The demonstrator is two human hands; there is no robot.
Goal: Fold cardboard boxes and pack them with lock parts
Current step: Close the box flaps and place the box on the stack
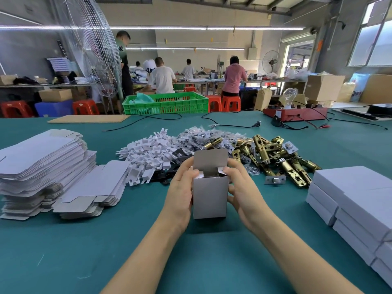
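A small grey cardboard box (210, 196) stands upright above the green table, its top lid flap raised and both side flaps bent inward. My left hand (180, 187) grips its left side, thumb on the left flap. My right hand (239, 187) grips the right side, thumb on the right flap. Behind the box lie a heap of brass latch bolts (275, 158), bagged small parts (197, 136) and white plastic inserts (148, 153). What is inside the box is dark and unclear.
Stacks of flat box blanks (42, 166) sit at the left. Closed boxes (352, 200) are piled at the right edge. Farther back are a green crate (165, 102), cables and a red tester box (294, 114). People work at distant benches.
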